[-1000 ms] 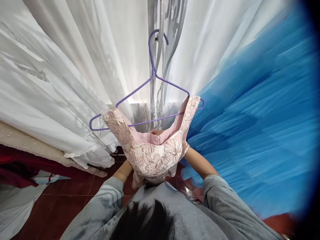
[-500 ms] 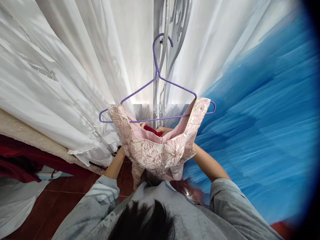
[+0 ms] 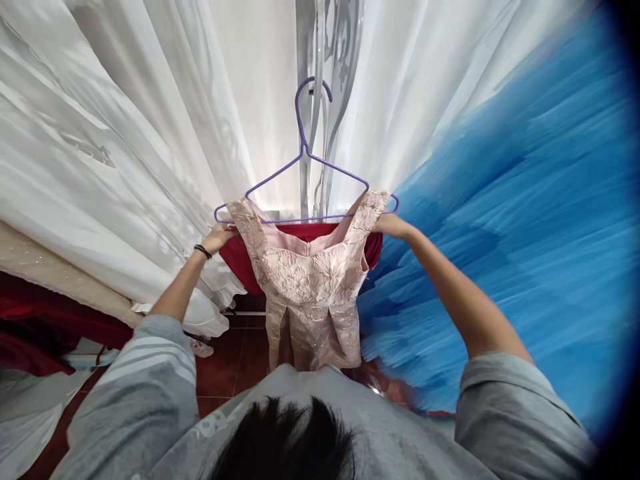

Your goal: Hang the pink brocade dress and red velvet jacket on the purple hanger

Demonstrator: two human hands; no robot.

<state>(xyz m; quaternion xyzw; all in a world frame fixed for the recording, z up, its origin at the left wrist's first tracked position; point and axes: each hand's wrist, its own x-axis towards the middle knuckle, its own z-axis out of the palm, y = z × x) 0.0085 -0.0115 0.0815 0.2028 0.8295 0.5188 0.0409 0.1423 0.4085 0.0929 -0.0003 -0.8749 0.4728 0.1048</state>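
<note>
A pale pink dress with raised floral brocade hangs by its wide straps on a purple hanger. The hanger's hook sits at a white post in front of me. Behind the bodice a dark red cloth is stretched sideways. My left hand, below a black wristband, is closed on the cloth's left end, beside the left strap. At the other end my right hand is closed on the cloth, close to the right strap; its fingertips are partly hidden by the dress.
White draped fabric hangs on the left and behind the white post. A large blue tulle garment fills the right side. Dark red fabric lies at lower left, above a reddish tiled floor.
My hands have moved apart from behind the bodice to either side of the dress, spreading the red cloth between them. The dress and hanger have shifted slightly left.
</note>
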